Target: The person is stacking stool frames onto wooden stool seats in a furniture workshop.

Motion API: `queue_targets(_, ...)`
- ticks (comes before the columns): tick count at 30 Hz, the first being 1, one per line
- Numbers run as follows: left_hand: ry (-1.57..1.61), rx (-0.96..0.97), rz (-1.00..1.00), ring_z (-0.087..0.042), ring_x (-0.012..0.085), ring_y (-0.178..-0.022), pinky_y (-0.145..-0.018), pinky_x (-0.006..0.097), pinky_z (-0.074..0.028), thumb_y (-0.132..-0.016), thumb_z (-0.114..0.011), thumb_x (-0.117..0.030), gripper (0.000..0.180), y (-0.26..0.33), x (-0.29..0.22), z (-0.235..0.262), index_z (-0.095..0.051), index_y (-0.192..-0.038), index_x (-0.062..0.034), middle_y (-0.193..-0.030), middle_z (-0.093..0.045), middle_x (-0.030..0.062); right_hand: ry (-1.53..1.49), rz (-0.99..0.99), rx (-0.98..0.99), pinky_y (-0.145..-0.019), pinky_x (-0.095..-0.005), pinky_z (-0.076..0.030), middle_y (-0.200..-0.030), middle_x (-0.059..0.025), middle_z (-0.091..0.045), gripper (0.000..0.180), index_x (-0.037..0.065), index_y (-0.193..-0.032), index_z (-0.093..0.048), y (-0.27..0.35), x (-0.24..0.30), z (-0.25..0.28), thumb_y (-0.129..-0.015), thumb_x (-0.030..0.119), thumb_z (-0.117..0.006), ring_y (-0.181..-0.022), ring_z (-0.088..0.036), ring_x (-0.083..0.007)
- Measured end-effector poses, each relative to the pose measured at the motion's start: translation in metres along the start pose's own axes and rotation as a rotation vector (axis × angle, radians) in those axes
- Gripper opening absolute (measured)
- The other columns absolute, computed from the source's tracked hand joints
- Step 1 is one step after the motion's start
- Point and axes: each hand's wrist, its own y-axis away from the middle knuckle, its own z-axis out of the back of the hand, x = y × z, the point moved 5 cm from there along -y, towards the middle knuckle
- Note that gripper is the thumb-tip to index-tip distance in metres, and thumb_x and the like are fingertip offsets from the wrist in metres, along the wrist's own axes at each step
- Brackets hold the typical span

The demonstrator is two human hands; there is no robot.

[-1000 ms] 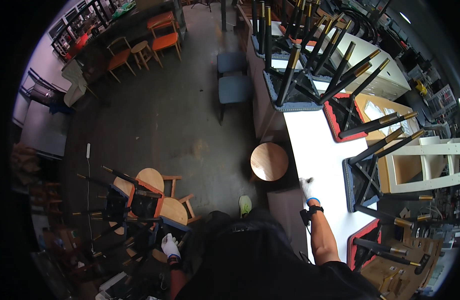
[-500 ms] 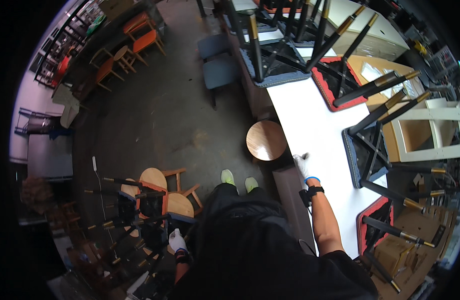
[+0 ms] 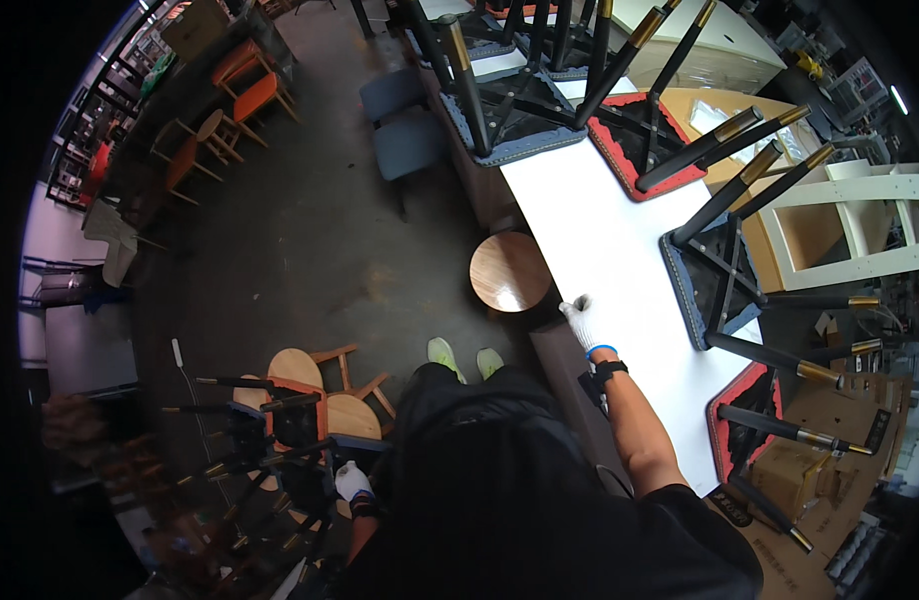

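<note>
My right hand (image 3: pixel 587 322), in a white knitted glove with a blue cuff, is at the near left edge of the long white tabletop (image 3: pixel 620 270). Its fingers are apart and I see nothing held in them. On the lower left, my gloved left hand (image 3: pixel 353 481) is low beside a cluster of stacked stools, its fingers curled; whatever lies in them is hidden. In that cluster are a stool with a red-edged underside (image 3: pixel 298 418) and black legs, and round wooden seats (image 3: pixel 354 417). Upturned stools with blue (image 3: pixel 715 275) and red (image 3: pixel 645 145) padded seats lie on the tabletop.
A round wooden stool (image 3: pixel 511 272) stands against the table's left side. Beyond it is a blue-grey chair (image 3: pixel 408 150). Orange chairs (image 3: pixel 258 98) line the far left. A cream shelf frame (image 3: pixel 860 215) and cardboard boxes (image 3: pixel 830 490) are on the right.
The whole view has shifted, so the table and stools sit farther left in the picture. My right hand stays near the table edge, its fingers now more apart. My left hand remains low.
</note>
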Motion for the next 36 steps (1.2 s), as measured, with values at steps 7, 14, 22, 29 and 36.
queue_targets(7,-0.008,-0.091,-0.003,-0.065,0.0301,-0.087,-0.078,0.039,-0.05,-0.091,-0.063,-0.025,0.027,-0.012,0.021,0.002,-0.064,-0.093,0.0023,-0.095,-0.069,0.0161,0.014,0.012,0.045,-0.054,-0.0359,-0.043,-0.058,-0.0062,-0.051,0.035,0.002,-0.068,-0.053,0.005,0.015,0.001,-0.078,0.024,-0.078,-0.056,-0.045,-0.0155)
queue_targets(14,-0.013,-0.097,-0.004,-0.065,0.0318,-0.085,-0.079,0.039,-0.05,-0.09,-0.063,-0.026,0.029,-0.007,0.013,0.003,-0.065,-0.092,0.003,-0.091,-0.069,0.017,0.032,0.012,0.045,-0.056,-0.036,-0.044,-0.059,-0.007,-0.052,0.035,0.002,-0.069,-0.053,0.005,0.008,0.002,-0.079,0.025,-0.077,-0.056,-0.046,-0.0168)
queue_targets(22,-0.099,-0.137,-0.007,-0.067,0.0343,-0.091,-0.081,0.04,-0.05,-0.088,-0.063,-0.025,0.03,-0.023,0.027,0.004,-0.068,-0.091,0.0052,-0.094,-0.07,0.0213,-0.008,0.024,0.036,-0.055,-0.0363,-0.042,-0.059,-0.0064,-0.05,0.035,0.002,-0.068,-0.052,0.0,0.0,-0.005,-0.079,0.025,-0.076,-0.057,-0.046,-0.0163)
queue_targets(29,-0.162,-0.134,-0.015,-0.067,0.035,-0.089,-0.08,0.04,-0.049,-0.088,-0.064,-0.026,0.031,-0.013,0.012,0.005,-0.068,-0.09,0.0052,-0.094,-0.071,0.021,0.004,0.022,0.036,-0.056,-0.038,-0.043,-0.058,-0.0084,-0.049,0.034,0.001,-0.07,-0.053,0.003,0.003,0.0,-0.08,0.026,-0.074,-0.057,-0.046,-0.0179)
queue_targets(36,-0.218,-0.155,-0.038,-0.066,0.0349,-0.086,-0.078,0.04,-0.049,-0.088,-0.064,-0.027,0.032,0.006,-0.008,0.01,-0.068,-0.089,0.0046,-0.09,-0.07,0.0202,0.041,0.003,0.065,-0.06,-0.0395,-0.045,-0.06,-0.0103,-0.051,0.035,0.0,-0.074,-0.054,0.006,0.012,0.008,-0.082,0.029,-0.073,-0.059,-0.048,-0.021)
